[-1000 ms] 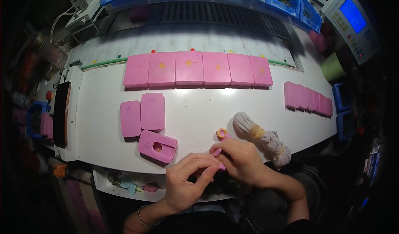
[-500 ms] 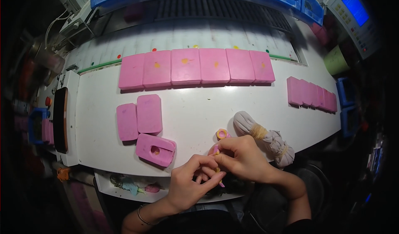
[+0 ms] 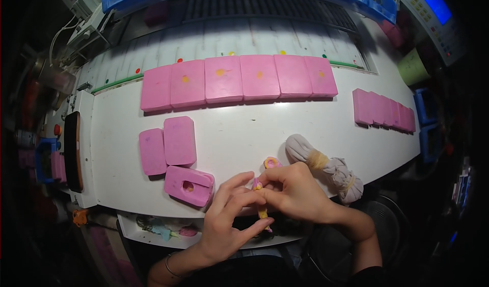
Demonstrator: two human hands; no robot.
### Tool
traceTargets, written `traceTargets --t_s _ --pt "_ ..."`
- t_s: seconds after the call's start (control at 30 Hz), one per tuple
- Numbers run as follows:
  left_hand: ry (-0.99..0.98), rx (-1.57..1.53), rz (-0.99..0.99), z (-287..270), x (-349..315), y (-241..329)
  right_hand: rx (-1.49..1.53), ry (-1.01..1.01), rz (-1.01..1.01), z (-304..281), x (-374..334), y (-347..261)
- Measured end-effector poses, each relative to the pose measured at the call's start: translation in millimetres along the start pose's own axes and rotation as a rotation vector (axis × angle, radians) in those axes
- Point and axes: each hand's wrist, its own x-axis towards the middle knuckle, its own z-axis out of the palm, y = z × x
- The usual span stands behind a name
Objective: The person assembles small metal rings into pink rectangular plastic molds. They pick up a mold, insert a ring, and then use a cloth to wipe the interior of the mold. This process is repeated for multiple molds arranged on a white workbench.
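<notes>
At the front edge of the white table, both hands are on a small pink-and-yellow piece [image 3: 262, 212], thin and uneven in shape; its exact kind is unclear. My right hand [image 3: 300, 193] pinches its upper part between thumb and fingers. My left hand [image 3: 224, 223] has its thumb and index finger against the lower part, the other fingers raised and loosely curled. Just beyond my right fingertips lies a small pink piece with a yellow ring [image 3: 271, 162]. Left of my hands, a pink block with an oval hollow and a groove [image 3: 189, 186] rests on the table.
Two plain pink blocks [image 3: 179, 142] lie behind the hollowed one. A row of several pink blocks [image 3: 223, 83] spans the back, with a smaller row [image 3: 382, 111] at right. A tied grey cloth bundle [image 3: 326, 167] sits by my right hand. A phone [image 3: 74, 152] lies left.
My left fingers have lifted and opened somewhat, uncovering more of the pink-and-yellow piece. My right hand keeps its pinch. The whole view has shifted slightly.
</notes>
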Motion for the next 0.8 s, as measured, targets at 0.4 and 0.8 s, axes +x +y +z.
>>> traceTargets --t_s 0.4,0.8 --pt "-0.045 -0.132 -0.03 -5.7 1.9 0.9 0.2 -0.014 0.159 2.7 -8.7 -3.4" --pt "-0.103 -0.066 -0.062 -4.5 5.6 3.6 0.454 -0.017 0.252 -0.6 -13.8 -4.3"
